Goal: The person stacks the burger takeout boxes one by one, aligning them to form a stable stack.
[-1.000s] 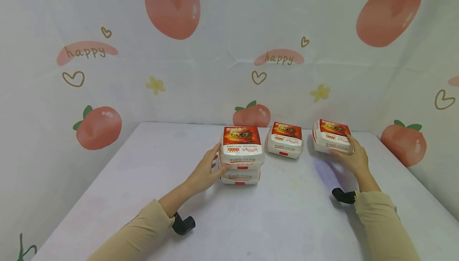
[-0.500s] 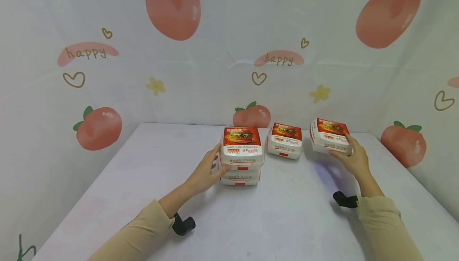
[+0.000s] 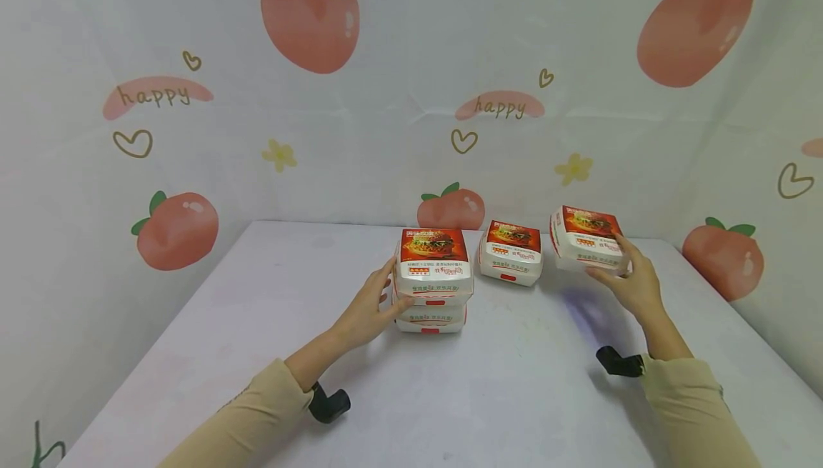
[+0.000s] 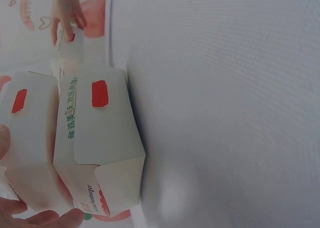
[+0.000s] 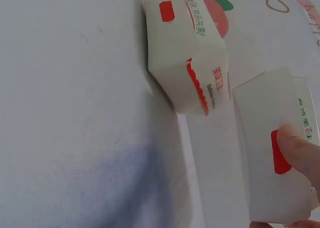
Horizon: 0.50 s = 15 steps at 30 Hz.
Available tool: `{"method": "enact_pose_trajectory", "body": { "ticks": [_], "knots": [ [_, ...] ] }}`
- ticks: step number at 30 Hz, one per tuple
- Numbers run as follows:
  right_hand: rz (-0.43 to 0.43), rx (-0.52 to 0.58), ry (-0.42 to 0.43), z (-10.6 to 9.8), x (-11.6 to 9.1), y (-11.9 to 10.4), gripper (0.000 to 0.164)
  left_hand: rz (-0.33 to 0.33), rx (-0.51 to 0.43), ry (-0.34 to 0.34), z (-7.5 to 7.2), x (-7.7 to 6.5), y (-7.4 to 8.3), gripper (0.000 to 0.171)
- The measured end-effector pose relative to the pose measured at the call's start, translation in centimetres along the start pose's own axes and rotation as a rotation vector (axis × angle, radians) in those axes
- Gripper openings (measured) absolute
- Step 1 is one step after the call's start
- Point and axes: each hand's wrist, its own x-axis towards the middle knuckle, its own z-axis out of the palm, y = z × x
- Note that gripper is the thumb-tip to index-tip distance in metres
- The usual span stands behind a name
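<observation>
Since the earlier head-view frame, the right hand (image 3: pixel 633 286) is carrying a white card box with a red burger picture on its lid (image 3: pixel 588 241) slightly upward and leftward; the left hand (image 3: pixel 366 309) is staying where it was. The right hand is pinching the carried box at its near right corner, thumb over the edge of the front's red tab, other fingers round the right side. The box is hanging above the pale, cloth-covered table (image 3: pixel 501 389), its shadow falling below. No long axis is showing, the lid being nearly square; the front edge is facing the person and sloping slightly down to the right. Key relation: a matching white card single box (image 3: pixel 511 254) is resting on the table just left of the carried one and lower, a gap separating them in the right wrist view. The right hand is lying nearer to it; farther left, the left hand is gripping a red-lidded white upper box (image 3: pixel 434 268), thumb on its front, fingers along its left side. A white card lower box (image 3: pixel 429 318) is supporting that one.
</observation>
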Motion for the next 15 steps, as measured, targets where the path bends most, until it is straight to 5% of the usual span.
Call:
{"method": "enact_pose_trajectory", "body": {
  "ticks": [15],
  "knots": [
    [-0.055,0.020,0.004,-0.5,-0.6,-2.3,0.085,-0.002,-0.001,0.002,0.0,0.0,0.1,0.082]
  ]
}}
